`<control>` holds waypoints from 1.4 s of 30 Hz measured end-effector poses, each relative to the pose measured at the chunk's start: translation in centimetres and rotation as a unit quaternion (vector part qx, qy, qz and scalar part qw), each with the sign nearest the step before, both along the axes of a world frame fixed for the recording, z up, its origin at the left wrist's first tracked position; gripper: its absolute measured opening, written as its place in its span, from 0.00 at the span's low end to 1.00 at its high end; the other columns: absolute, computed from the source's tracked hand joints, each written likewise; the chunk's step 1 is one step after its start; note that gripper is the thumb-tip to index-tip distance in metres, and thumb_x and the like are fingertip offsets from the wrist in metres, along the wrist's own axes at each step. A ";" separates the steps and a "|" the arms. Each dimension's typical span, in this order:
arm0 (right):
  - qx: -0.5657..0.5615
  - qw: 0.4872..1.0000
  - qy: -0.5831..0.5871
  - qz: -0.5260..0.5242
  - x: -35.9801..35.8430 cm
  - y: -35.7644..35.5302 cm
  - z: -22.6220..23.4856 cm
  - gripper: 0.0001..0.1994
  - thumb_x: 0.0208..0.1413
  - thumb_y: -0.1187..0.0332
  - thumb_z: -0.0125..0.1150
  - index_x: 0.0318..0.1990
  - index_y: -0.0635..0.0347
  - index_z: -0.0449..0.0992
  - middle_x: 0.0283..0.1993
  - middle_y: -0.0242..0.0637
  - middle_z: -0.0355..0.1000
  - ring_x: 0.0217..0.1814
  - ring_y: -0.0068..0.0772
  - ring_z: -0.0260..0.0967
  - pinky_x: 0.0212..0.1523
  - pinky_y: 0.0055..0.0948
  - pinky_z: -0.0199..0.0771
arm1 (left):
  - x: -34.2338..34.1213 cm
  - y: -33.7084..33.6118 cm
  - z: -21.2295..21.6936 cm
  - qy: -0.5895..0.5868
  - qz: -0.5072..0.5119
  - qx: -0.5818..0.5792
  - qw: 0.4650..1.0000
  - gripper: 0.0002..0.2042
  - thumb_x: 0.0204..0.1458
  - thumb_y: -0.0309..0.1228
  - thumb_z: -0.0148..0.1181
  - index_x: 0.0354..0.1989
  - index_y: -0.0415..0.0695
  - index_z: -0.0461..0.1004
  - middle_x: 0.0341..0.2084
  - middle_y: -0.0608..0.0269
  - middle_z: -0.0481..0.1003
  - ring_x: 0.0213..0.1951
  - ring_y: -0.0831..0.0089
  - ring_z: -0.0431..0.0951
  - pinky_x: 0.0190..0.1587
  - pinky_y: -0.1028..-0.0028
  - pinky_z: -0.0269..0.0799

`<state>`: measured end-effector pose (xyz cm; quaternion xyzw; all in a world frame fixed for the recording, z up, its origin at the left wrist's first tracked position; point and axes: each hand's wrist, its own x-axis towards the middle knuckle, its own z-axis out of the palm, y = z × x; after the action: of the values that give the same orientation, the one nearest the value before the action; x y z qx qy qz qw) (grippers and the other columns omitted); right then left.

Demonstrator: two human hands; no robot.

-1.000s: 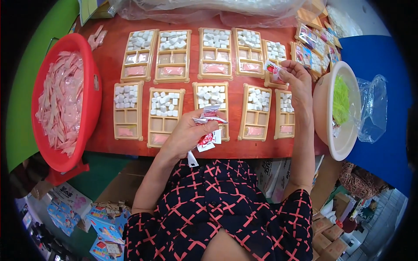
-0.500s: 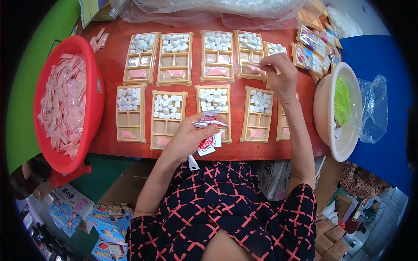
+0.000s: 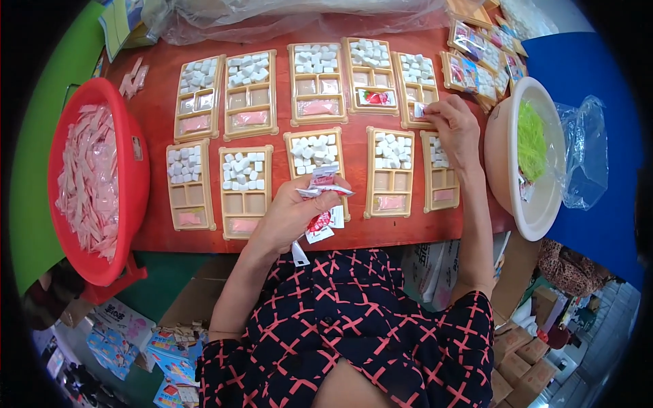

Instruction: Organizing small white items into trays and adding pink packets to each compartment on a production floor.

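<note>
My left hand (image 3: pixel 286 216) is closed around a fanned bunch of small red-and-white sachets (image 3: pixel 320 224), above the middle tray of the near row. Out to the right, my right hand (image 3: pixel 457 132) pinches a small white-edged sachet (image 3: pixel 419 109) over the front compartment of the far row's rightmost tray (image 3: pixel 406 95); my fingers cover part of it. Left of that, a red-and-green sachet (image 3: pixel 376 98) lies in the front compartment of another beige tray (image 3: pixel 352 75). White marshmallow-like cubes (image 3: pixel 317 58) fill the trays' large back compartments. Pink packets (image 3: pixel 317 107) sit in most front compartments.
A red basin (image 3: pixel 139 183) of pink packets stands at the left edge. On the right is a cream basin (image 3: pixel 500 136) with green shredded strips (image 3: pixel 532 146) and a clear bag (image 3: pixel 586 153) beside it. Filled packs (image 3: pixel 476 75) are piled at the back right; plastic sheeting (image 3: pixel 299 20) lies behind.
My right hand has moved right, from the far row's fourth tray to its rightmost one. A red-and-green sachet now shows in the fourth tray. My left hand keeps its bunch.
</note>
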<state>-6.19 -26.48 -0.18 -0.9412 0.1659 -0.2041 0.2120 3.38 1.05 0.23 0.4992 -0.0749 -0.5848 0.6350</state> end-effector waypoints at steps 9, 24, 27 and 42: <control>0.292 0.955 0.019 0.050 2.4 4.8 2.5 0.08 0.45 0.79 0.51 0.35 0.65 0.71 0.32 0.31 0.67 0.29 0.18 0.63 0.33 0.16 0.65 | 0.9 -0.7 0.5 0.043 0.022 0.012 0.999 0.10 0.48 0.29 0.54 0.38 0.39 0.71 0.31 0.65 0.73 0.31 0.82 0.71 0.33 0.82 0.69; 0.622 0.780 0.022 -0.064 6.5 9.1 1.3 0.04 0.44 0.78 0.50 0.30 0.66 0.68 0.19 0.29 0.64 0.18 0.15 0.59 0.17 0.13 0.54 | 1.3 2.2 0.5 0.062 0.102 -0.035 0.992 0.10 0.49 0.29 0.52 0.36 0.36 0.71 0.27 0.63 0.73 0.26 0.84 0.72 0.26 0.84 0.70; 0.588 0.803 -0.004 -0.096 7.3 9.1 1.1 0.04 0.46 0.76 0.49 0.31 0.65 0.68 0.21 0.31 0.66 0.18 0.16 0.60 0.18 0.13 0.57 | 1.9 2.6 0.4 0.075 0.133 -0.026 0.988 0.11 0.50 0.30 0.51 0.38 0.36 0.70 0.19 0.67 0.71 0.17 0.85 0.68 0.14 0.86 0.62; 0.540 0.825 0.136 0.094 9.0 16.5 3.2 0.11 0.46 0.74 0.53 0.39 0.65 0.65 0.28 0.33 0.69 0.22 0.14 0.60 0.22 0.12 0.59 | 3.0 3.3 0.5 0.166 0.266 -0.137 0.940 0.11 0.51 0.32 0.49 0.38 0.38 0.67 0.17 0.65 0.68 0.10 0.85 0.60 0.09 0.89 0.50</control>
<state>2.86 -9.93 3.06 -0.7053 0.1879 0.0690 0.6800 6.34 4.38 0.70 0.3044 0.0875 -0.4536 0.8330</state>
